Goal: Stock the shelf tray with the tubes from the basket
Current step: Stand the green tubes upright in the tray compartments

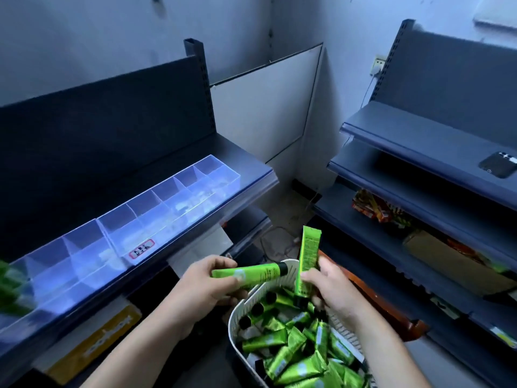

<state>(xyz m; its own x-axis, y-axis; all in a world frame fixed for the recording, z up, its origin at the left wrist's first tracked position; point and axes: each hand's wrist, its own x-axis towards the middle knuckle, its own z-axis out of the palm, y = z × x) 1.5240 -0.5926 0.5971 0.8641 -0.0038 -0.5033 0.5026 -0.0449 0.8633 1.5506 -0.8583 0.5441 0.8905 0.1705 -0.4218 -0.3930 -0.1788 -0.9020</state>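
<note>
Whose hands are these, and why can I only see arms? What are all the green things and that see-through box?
There is no machine here. A person wears a camera on their head, so the picture shows what they see looking down: their own two arms and hands.

The left hand holds a green tube lying sideways, its black cap pointing right. The right hand holds another green tube standing up, with its flat end on top.

Below the hands sits a white basket full of more green tubes.

On the dark shelf to the left lies a long clear tray split into little boxes. That is where the tubes go. At its far left end is something green, too blurred to tell.

Another shelf unit stands on the right.
</note>
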